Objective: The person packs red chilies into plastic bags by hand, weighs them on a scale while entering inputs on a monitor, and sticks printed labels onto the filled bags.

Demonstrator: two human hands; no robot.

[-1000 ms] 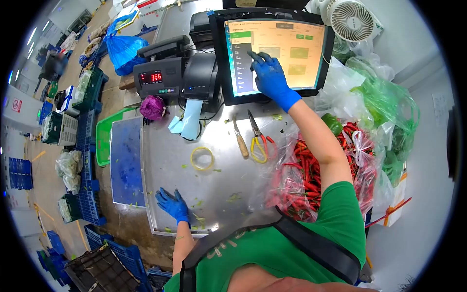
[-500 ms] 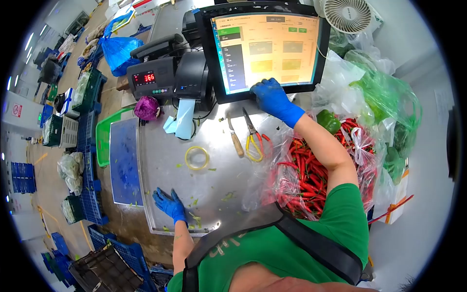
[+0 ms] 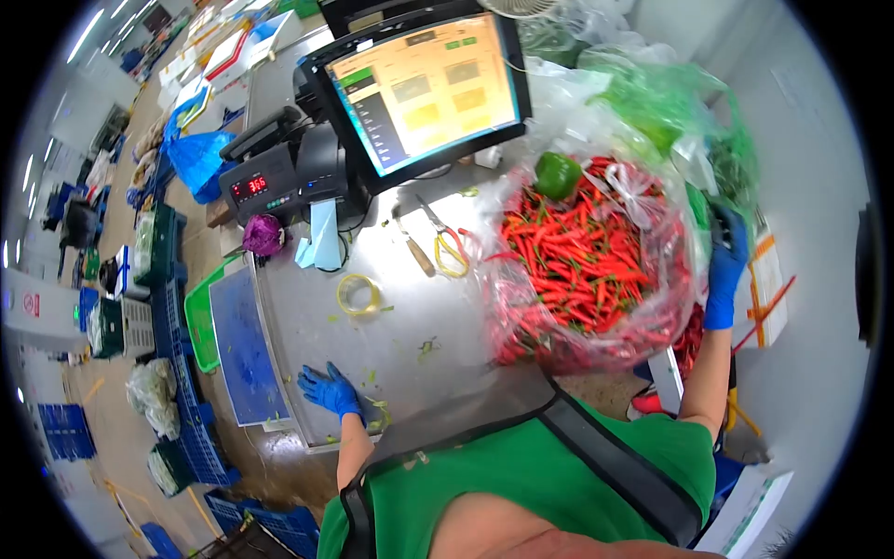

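My left hand (image 3: 331, 390), in a blue glove, lies flat with its fingers spread near the front left of the steel table (image 3: 307, 326). Out to the right, my right hand (image 3: 727, 256), also gloved in blue, reaches past a large clear bag of red chillies (image 3: 577, 270). Its fingers are at the green plastic (image 3: 698, 210) beside that bag; they are dark and partly hidden, so I cannot make out their grip. A green bell pepper (image 3: 557, 175) rests on the chillies.
A touchscreen (image 3: 424, 93) stands at the back, beside a scale (image 3: 259, 184) with red digits and a printer (image 3: 326, 168). A red cabbage (image 3: 264, 235), a tape roll (image 3: 358, 294), a knife (image 3: 415, 248) and yellow-handled scissors (image 3: 449, 250) lie on the table.
My right hand has left the touchscreen and moved right and down, beyond the chilli bag. My left hand stays flat on the table. The view has shifted and tilted.
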